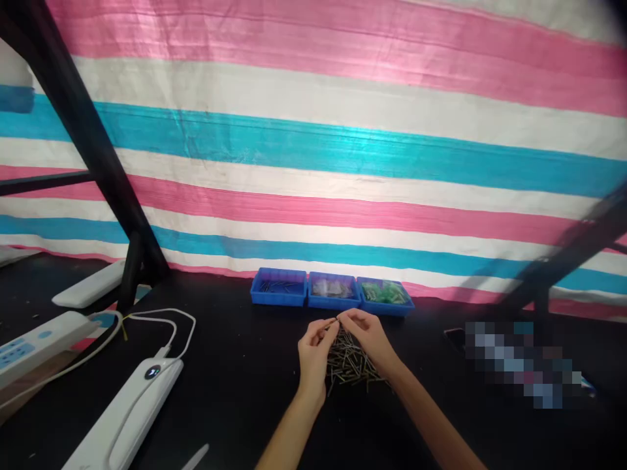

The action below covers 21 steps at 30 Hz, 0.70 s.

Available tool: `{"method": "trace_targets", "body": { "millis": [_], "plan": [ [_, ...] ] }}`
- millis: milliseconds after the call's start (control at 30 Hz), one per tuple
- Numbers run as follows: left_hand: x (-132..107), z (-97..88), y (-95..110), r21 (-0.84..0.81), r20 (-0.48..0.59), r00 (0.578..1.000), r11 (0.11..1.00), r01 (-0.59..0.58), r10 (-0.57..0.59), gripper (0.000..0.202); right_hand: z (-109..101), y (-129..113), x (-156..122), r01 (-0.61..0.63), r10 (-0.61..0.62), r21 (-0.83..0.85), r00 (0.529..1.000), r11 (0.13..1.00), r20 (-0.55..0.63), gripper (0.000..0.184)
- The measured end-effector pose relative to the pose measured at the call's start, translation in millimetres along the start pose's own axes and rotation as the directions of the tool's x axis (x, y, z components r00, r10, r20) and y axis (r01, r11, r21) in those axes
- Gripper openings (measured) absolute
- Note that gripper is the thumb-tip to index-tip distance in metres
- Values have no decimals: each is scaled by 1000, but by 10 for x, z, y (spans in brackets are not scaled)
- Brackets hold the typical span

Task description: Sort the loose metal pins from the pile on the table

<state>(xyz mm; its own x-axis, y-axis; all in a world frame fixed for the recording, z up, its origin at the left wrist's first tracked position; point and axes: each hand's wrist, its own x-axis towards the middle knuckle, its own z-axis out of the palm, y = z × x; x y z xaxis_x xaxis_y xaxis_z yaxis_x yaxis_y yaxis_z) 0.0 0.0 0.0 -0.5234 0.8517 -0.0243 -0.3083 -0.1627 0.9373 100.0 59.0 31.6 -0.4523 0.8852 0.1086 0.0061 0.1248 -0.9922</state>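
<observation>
My left hand [313, 356] and my right hand [368, 336] meet fingertip to fingertip above a pile of thin metal rods [353, 367], which look like nails or long screws. The fingers of both hands are pinched together around something small and dark, too tiny to name. Part of the pile is hidden behind the hands. Just beyond it, three blue bins stand side by side. A few thin dark rods lie in the left bin [278, 300], clear plastic packets in the middle bin [334, 303], and green-tinted packets in the right bin [386, 309].
On the left lie a white power bank [142, 405] with a white cable [192, 326], a power strip [44, 343] and another white slab [91, 284]. A phone-like device [455, 338], partly blurred, rests on the right. Black frame bars [100, 150] and a striped sheet [343, 143] bound the black table.
</observation>
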Motion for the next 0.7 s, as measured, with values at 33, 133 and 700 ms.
{"method": "trace_targets", "body": {
  "millis": [33,133,700],
  "plan": [
    [6,-9,-2,9,-25,1000,1000,-3,3,28,42,10,50,18,-18,3,1000,1000,18,23],
    [40,-52,7,69,-98,995,997,-26,33,20,139,36,191,112,-104,-70,989,991,107,20],
    [105,-109,-26,139,-112,991,987,81,-66,18,1,191,80,25,25,-210,973,977,231,15]
  ]
}}
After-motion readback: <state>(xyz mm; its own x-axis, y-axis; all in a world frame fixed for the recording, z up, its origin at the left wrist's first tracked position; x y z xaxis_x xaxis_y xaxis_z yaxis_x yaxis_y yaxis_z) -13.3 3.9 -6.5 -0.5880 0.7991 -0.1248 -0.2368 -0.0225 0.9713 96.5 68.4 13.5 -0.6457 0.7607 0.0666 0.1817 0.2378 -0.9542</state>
